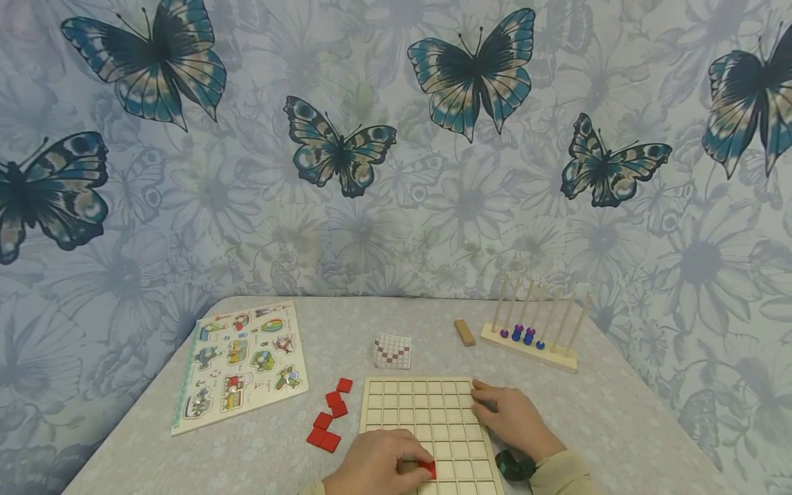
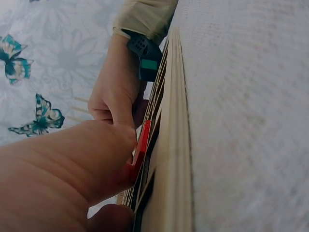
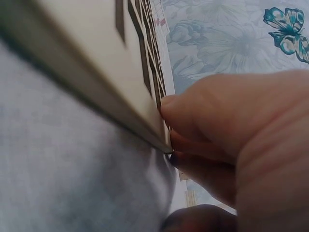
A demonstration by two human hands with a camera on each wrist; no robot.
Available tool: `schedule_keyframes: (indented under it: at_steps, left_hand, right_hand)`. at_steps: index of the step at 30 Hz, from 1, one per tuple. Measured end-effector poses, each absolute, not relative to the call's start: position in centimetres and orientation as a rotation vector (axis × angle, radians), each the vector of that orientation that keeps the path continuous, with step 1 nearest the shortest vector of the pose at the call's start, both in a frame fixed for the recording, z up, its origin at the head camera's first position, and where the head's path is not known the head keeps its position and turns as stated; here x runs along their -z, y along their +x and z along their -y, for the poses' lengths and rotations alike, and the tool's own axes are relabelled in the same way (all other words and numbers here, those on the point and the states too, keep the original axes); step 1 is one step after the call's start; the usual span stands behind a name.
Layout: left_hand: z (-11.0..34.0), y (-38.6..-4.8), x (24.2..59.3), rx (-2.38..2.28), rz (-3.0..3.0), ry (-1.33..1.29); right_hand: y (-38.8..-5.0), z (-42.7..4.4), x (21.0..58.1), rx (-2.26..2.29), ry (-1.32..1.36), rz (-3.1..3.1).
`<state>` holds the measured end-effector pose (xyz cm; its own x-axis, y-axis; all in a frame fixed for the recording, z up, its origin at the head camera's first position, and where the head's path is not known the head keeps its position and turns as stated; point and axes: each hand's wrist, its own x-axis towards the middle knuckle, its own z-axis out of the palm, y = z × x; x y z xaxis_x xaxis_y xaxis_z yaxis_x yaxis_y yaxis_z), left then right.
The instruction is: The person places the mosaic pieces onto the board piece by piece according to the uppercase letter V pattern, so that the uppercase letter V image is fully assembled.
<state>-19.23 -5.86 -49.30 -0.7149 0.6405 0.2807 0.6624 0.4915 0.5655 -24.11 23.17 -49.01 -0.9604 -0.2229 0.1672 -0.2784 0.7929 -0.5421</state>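
Note:
The left hand (image 1: 385, 462) pinches a red square tile (image 1: 429, 469) over the lower middle of a wooden grid board (image 1: 421, 397). In the left wrist view the tile (image 2: 141, 147) stands tilted at the board's surface, between the fingers of the left hand (image 2: 72, 164). The right hand (image 1: 516, 419) holds the board's far right corner; in the right wrist view the thumb of the right hand (image 3: 231, 125) lies on the board's rim (image 3: 101, 72), with fingers at its outer edge. Several red tiles (image 1: 331, 442) lie left of the board.
Beyond the board lies a card with a red-and-white grid pattern (image 1: 392, 351). A picture puzzle board (image 1: 244, 364) is at the left. A wooden block (image 1: 465, 333) and a peg stand (image 1: 529, 349) with purple and blue beads are at the back right.

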Motion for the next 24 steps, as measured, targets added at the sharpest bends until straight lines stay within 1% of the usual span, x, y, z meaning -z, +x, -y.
schedule_keyframes:
  at_steps: [7, 11, 17, 24]
  left_hand:
    - [5.9, -19.4, 49.4, 0.976, 2.648, -1.191]
    - [6.1, -19.2, 49.3, 1.021, 2.638, -1.141]
    - [7.1, -19.1, 48.2, 0.956, 2.642, -0.889]
    - [10.4, -21.1, 46.6, 0.801, 2.749, -0.49]
  right_hand:
    - [-24.0, -23.2, 48.9, -0.895, 0.425, 2.877]
    - [-24.1, -23.3, 49.0, -0.889, 0.429, 2.887]
    - [-24.1, -23.3, 49.0, -0.897, 0.44, 2.89]
    - [-24.1, -23.4, 49.0, -0.905, 0.447, 2.888]
